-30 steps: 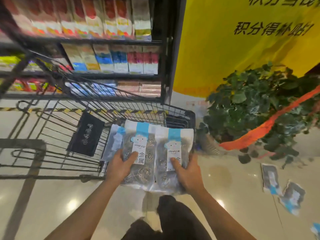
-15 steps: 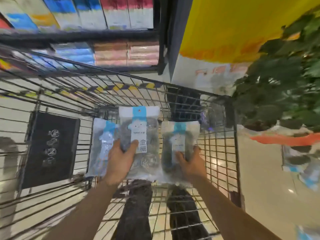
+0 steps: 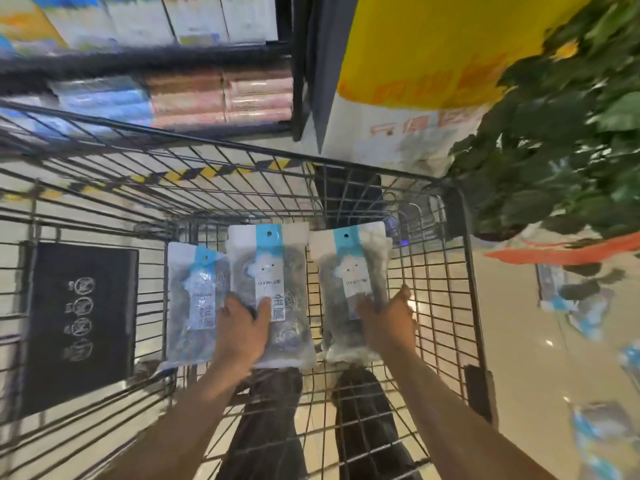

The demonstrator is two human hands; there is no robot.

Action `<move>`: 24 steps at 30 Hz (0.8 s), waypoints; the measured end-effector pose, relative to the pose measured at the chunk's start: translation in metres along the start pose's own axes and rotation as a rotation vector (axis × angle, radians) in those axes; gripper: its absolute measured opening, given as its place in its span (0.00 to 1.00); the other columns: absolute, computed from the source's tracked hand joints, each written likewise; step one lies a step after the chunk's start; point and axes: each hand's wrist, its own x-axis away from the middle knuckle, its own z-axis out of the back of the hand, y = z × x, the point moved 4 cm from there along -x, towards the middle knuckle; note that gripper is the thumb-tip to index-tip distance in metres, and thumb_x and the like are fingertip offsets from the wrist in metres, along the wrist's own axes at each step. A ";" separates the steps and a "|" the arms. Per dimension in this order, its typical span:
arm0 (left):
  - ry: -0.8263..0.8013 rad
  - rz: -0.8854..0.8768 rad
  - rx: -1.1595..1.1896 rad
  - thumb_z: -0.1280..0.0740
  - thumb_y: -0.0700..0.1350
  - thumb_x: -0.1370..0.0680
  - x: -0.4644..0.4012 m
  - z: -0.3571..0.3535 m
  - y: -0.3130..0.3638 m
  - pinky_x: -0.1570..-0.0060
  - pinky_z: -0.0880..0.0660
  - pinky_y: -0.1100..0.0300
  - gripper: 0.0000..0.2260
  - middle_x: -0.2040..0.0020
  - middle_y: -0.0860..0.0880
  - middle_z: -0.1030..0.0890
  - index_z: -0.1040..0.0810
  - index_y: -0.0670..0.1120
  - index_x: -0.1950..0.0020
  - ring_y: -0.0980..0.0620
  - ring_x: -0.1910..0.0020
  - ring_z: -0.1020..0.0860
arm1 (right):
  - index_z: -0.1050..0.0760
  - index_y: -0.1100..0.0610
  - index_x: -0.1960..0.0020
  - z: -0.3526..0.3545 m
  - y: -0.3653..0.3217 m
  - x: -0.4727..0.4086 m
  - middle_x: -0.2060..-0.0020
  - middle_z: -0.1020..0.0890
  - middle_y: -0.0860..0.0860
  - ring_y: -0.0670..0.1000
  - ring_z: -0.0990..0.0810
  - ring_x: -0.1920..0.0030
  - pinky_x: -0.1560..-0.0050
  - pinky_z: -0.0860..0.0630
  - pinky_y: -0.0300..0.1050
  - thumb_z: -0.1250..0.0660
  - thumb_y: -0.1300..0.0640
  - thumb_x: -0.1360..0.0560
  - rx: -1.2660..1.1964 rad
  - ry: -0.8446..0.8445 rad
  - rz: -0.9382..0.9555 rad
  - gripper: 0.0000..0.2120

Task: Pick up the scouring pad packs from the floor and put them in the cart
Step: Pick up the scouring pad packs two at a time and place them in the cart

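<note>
Hands grip packs inside the cart (image 3: 468, 306): left hand (image 3: 240, 332) pinches two packs (image 3: 266, 299), right hand (image 3: 389, 320) one pack (image 3: 353, 289). Light, floppy, slick plastic; lower edges seem the best hold. Beyond the cart's right wall, more packs (image 3: 554, 289) litter the floor (image 3: 512, 341).

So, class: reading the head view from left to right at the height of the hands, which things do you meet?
Black sign on the cart → leftmost scouring pad pack → left hand → right hand → cart's right wall → packs on the floor.
</note>
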 end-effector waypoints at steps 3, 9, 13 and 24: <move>-0.024 0.012 -0.070 0.39 0.58 0.17 0.024 0.023 0.028 0.34 0.29 0.37 0.29 0.32 0.34 0.30 0.38 0.39 0.26 0.32 0.34 0.28 | 0.42 0.52 0.25 0.039 -0.037 0.050 0.44 0.21 0.53 0.56 0.16 0.50 0.58 0.14 0.51 0.37 0.37 0.21 0.031 -0.032 0.050 0.32; -0.012 -0.503 -0.323 0.41 0.55 0.16 0.115 0.080 0.153 0.43 0.24 0.46 0.17 0.39 0.41 0.21 0.23 0.46 0.35 0.38 0.40 0.22 | 0.32 0.57 0.25 0.153 -0.064 0.145 0.35 0.20 0.60 0.62 0.21 0.37 0.42 0.24 0.50 0.36 0.44 0.18 0.131 0.232 0.219 0.27; 0.018 -0.894 -0.516 0.39 0.55 0.18 0.204 0.087 0.248 0.39 0.28 0.46 0.18 0.36 0.45 0.21 0.24 0.47 0.32 0.41 0.38 0.23 | 0.32 0.55 0.25 0.235 -0.042 0.213 0.32 0.23 0.56 0.61 0.25 0.33 0.40 0.24 0.54 0.37 0.41 0.20 0.252 0.381 0.262 0.28; -0.142 -1.539 -1.046 0.42 0.61 0.30 0.461 -0.103 0.321 0.43 0.26 0.35 0.28 0.42 0.41 0.20 0.19 0.47 0.38 0.36 0.42 0.21 | 0.41 0.55 0.19 0.375 0.248 0.359 0.23 0.32 0.54 0.59 0.34 0.25 0.29 0.31 0.55 0.38 0.37 0.22 0.178 0.732 -0.072 0.38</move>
